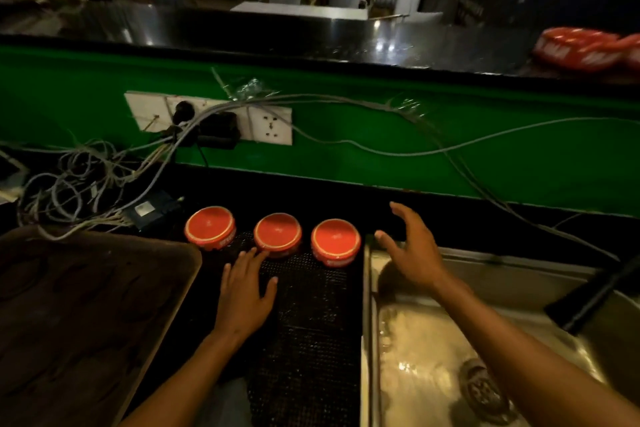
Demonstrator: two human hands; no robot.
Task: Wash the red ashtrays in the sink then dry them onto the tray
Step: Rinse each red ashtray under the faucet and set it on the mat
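Note:
Three red ashtrays stand upside down in a row on a black mesh mat (304, 315): the left ashtray (210, 227), the middle ashtray (277, 234) and the right ashtray (335, 242). My left hand (244, 291) lies flat on the mat, fingertips touching the front of the middle ashtray. My right hand (410, 248) hovers open with spread fingers over the steel sink's (433, 357) back left corner, just right of the right ashtray. A brown tray (83, 315) lies at the left. More red ashtrays (581, 48) sit on the upper counter at far right.
A green wall carries a socket strip (207, 120) and a tangle of grey cables (79, 180) behind the tray. A dark faucet (595, 295) reaches over the sink from the right. The sink drain (485, 388) is wet.

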